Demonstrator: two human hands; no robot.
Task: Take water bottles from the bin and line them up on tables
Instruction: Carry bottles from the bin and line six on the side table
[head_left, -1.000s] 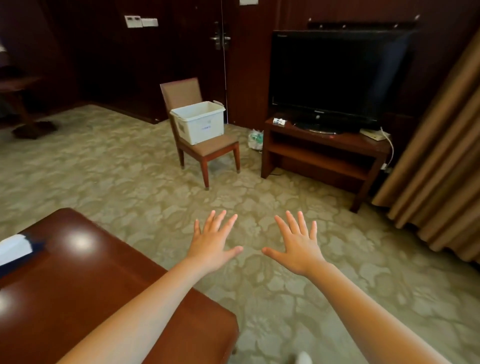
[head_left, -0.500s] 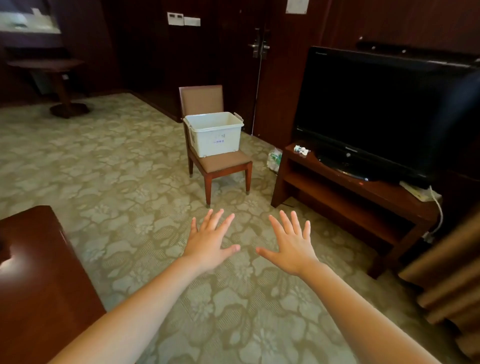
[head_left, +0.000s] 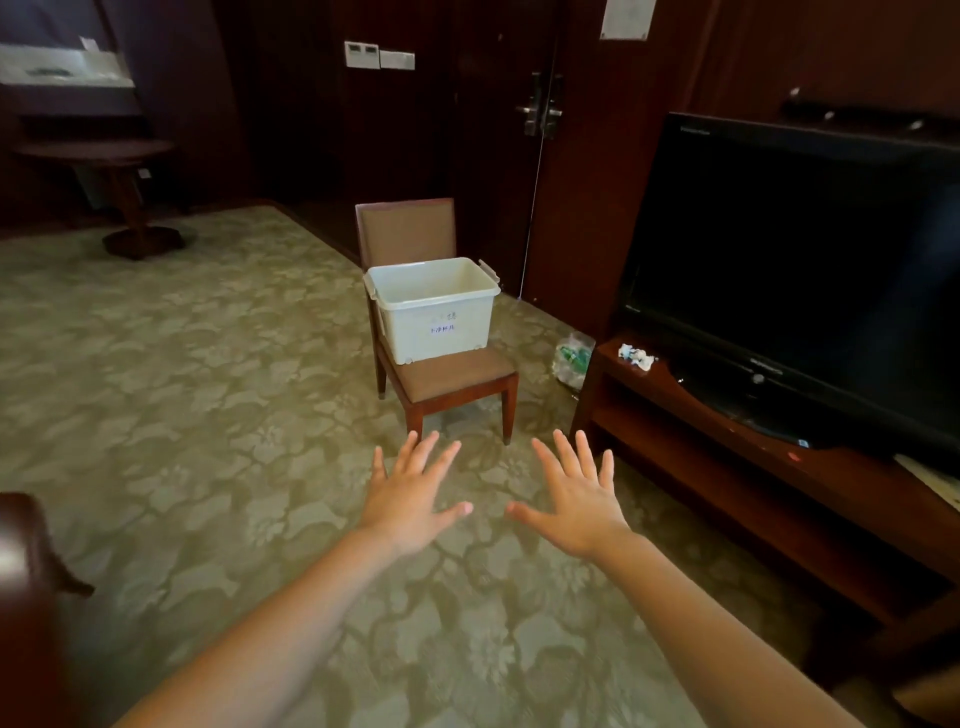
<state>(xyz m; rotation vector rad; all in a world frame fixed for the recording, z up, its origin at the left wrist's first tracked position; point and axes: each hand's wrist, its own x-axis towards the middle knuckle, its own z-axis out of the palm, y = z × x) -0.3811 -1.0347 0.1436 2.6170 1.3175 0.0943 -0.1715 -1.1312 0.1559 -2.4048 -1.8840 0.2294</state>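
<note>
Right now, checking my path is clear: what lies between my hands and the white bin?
In the head view, only bare patterned carpet and the chair's front seat edge separate both hands from the bin.

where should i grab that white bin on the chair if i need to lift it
Take the white bin by its two side handles under the rim, one hand per side, coming from the front. It sits upright and open-topped on the chair; the chair back blocks the rear.
</note>
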